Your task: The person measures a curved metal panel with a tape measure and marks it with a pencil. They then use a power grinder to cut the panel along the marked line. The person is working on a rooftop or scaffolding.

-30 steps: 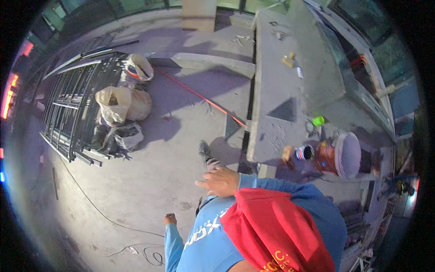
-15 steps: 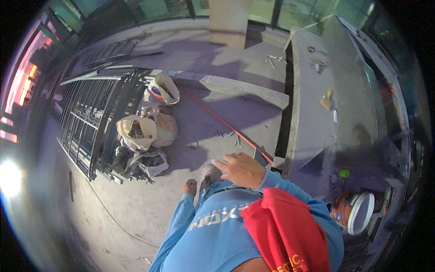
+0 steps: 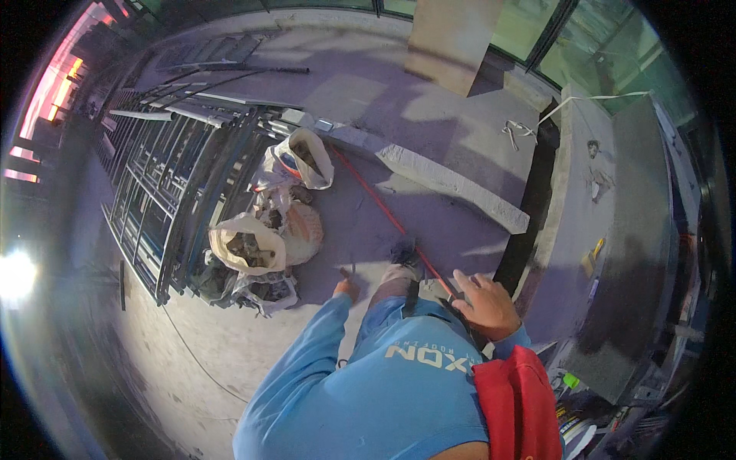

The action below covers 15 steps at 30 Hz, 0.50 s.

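Observation:
My left hand is low beside the bags, its fingers partly curled around something too small to make out. My right hand is in front of my body, over the red line on the floor, fingers apart and holding nothing. My dark shoe stands by that red line. A red cloth hangs at the right of my blue shirt.
Stacked metal frames lie at left, beside stuffed sacks. A long concrete curb crosses ahead. A dark trench borders the concrete ledge with a brush. A board leans near glass panes.
The view has swung, shifting the ledge and buckets rightward and down. My left hand has moved up toward the sacks, my right hand to the right. My foot now shows beside the red line.

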### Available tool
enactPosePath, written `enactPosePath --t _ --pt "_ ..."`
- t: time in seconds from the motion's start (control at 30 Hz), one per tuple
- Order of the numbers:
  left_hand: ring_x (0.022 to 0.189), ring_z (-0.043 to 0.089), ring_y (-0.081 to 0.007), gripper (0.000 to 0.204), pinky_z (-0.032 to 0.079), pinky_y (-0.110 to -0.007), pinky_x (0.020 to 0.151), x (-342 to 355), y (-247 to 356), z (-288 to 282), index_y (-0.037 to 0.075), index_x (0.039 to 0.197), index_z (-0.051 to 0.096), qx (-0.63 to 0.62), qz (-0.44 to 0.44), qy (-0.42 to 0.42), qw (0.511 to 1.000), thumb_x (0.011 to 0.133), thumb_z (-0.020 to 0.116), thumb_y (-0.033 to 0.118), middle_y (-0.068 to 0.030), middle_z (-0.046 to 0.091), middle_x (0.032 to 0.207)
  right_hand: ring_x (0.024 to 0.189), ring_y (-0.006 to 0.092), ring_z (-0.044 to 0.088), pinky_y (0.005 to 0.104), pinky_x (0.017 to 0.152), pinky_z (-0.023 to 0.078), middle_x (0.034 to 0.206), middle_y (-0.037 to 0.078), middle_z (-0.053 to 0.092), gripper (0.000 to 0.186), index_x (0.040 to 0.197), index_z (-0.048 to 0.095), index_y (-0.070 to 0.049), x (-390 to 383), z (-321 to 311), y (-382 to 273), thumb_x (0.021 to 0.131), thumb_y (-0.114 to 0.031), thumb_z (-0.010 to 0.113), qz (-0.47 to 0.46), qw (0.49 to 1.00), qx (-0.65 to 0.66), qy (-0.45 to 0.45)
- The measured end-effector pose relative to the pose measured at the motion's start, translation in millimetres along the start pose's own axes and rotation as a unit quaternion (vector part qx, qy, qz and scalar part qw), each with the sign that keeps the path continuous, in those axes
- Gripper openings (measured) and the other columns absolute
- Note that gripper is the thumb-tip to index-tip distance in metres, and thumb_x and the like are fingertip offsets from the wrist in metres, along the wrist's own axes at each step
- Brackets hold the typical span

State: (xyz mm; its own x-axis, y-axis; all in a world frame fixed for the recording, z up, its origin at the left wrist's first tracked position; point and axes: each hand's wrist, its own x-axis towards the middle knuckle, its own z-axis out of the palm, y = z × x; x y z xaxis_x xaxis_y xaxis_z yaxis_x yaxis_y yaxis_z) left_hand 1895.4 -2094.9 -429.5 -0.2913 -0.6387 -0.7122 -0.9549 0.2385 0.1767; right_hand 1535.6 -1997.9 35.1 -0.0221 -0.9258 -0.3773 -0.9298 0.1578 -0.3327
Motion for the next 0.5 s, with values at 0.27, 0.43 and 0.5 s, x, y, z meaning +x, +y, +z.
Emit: enactPosePath --t 0.27,0.43,0.5 --pt "0.099 0.064 -0.0323 0.028 0.053 -0.043 0.082 125.1 129.8 -233.1 0.013 0.102 0.069 0.217 0.192 0.126 0.949 0.089 0.050 0.028 -0.0122 0.067 0.109 0.084 0.0393 0.060 0.0467 0.073 0.048 0.097 0.021 0.060 0.055 0.132 0.048 -0.006 74.7 -77.5 59.3 0.083 -0.026 0.065 0.015 0.984 0.082 0.158" --pt "0.108 0.060 -0.0347 0.032 0.048 -0.049 0.087 203.6 162.9 -292.1 0.008 0.106 0.065 -0.023 0.073 -0.025 0.997 0.093 0.045 0.029 -0.0157 0.065 0.111 0.092 0.0369 0.060 0.0452 0.081 0.048 0.104 0.017 0.059 0.056 0.127 0.051 -0.011 83.6 -75.9 105.1 0.077 -0.021 0.071 0.078 0.985 0.139 0.059" --pt "0.105 0.060 -0.0339 0.031 0.048 -0.048 0.086 222.4 168.2 -297.5 0.007 0.105 0.065 0.057 0.149 0.009 0.987 0.092 0.046 0.028 -0.0155 0.065 0.109 0.092 0.0375 0.061 0.0476 0.082 0.048 0.098 0.016 0.060 0.056 0.127 0.050 -0.012 84.1 -80.1 130.6 0.077 -0.026 0.070 0.101 0.983 0.133 0.078"
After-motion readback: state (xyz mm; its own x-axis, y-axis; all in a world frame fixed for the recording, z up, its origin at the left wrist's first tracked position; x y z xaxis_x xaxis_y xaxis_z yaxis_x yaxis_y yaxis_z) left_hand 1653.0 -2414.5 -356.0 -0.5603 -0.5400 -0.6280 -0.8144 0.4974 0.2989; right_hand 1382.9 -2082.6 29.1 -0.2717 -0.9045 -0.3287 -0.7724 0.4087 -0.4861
